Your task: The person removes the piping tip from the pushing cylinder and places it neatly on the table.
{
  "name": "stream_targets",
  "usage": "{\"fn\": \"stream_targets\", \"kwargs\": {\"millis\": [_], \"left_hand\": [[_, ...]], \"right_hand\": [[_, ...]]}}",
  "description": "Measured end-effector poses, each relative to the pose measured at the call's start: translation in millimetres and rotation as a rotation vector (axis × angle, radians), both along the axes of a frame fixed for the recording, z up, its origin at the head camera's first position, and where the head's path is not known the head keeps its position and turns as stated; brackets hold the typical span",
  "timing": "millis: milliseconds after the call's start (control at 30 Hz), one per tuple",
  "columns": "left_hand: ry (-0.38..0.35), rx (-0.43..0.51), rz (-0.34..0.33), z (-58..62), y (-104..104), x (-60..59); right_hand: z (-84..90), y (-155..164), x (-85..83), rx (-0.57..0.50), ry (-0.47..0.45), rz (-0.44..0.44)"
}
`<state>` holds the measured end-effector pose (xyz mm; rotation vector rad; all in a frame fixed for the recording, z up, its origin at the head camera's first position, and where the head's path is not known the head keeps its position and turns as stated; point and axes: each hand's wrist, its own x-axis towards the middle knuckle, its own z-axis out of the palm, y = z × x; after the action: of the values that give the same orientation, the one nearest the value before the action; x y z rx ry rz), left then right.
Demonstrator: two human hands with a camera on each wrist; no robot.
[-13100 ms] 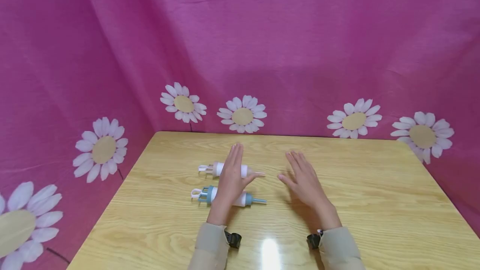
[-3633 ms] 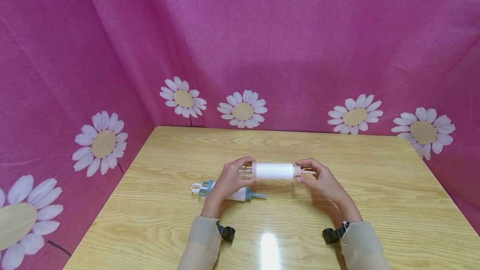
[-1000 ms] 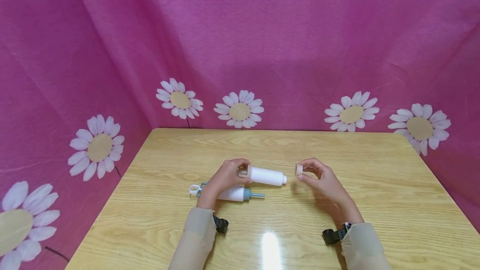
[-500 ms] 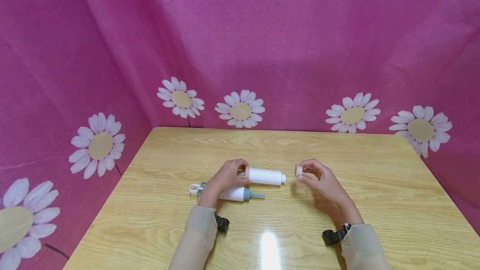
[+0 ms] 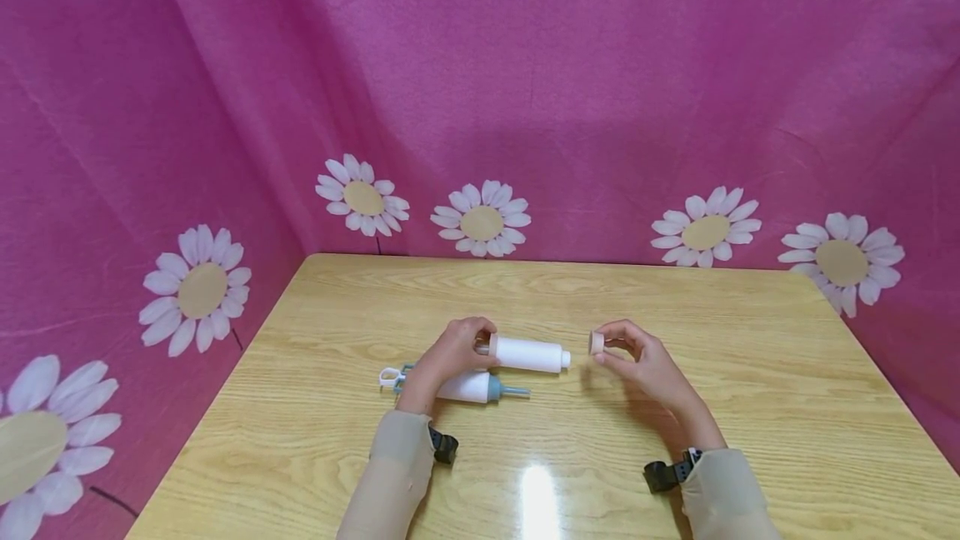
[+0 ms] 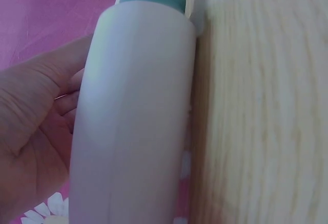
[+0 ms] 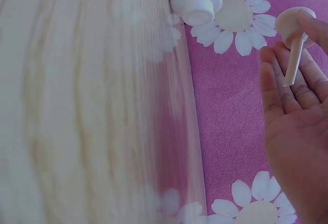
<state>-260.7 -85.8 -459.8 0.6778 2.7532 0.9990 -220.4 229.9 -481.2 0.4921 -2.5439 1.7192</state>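
Observation:
My left hand (image 5: pixel 453 347) grips the beige left end of a white squeeze bottle (image 5: pixel 528 354) lying sideways, its bare neck toward the right. Whether the bottle touches the table I cannot tell. To the right and apart from that neck, my right hand (image 5: pixel 647 361) pinches a beige nozzle cap (image 5: pixel 597 343). In the right wrist view, the cap's thin spout (image 7: pixel 293 65) points down past the palm. A second squeeze bottle (image 5: pixel 467 387) with teal fittings lies under my left wrist, which hides part of it; its white body (image 6: pixel 133 106) fills the left wrist view.
The wooden table (image 5: pixel 750 373) bears both bottles. A pink cloth (image 5: pixel 585 90) with white flowers hangs behind its far edge and along the left side. Glare (image 5: pixel 540 498) shows near the front edge. Each wrist wears a small black camera (image 5: pixel 444 446).
Both bottles lay on the table under open hands at first. The beige one was lifted, and its nozzle cap came off into my right hand. Over the last second the bottle shifted slightly left.

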Motion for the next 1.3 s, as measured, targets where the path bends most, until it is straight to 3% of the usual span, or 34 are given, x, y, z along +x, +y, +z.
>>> {"fn": "stream_targets", "kwargs": {"millis": [400, 567, 667, 867, 1067, 1300], "left_hand": [[-0.027, 0.101, 0.043, -2.6, -4, 2.0], [0.054, 0.125, 0.053, -0.8, -2, 4.5], [0.133, 0.173, 0.023, -1.4, 1, 7.1], [0.203, 0.294, -0.035, -7.4, 10, 12.7], [0.346, 0.275, -0.042, -11.3, 22, 18.0], [0.397, 0.271, -0.06, -12.0, 35, 22.9]], "right_hand": [[0.5, 0, -0.5, 0.031, -0.022, -0.007], [0.7, 0, -0.8, 0.041, -0.034, -0.004], [0.8, -1, -1.3, 0.045, -0.029, 0.005], [0.7, -3, -1.5, 0.053, -0.01, 0.012], [0.8, -8, -1.5, 0.048, -0.002, 0.015], [0.9, -15, -2.1, 0.052, 0.006, 0.027]]}}
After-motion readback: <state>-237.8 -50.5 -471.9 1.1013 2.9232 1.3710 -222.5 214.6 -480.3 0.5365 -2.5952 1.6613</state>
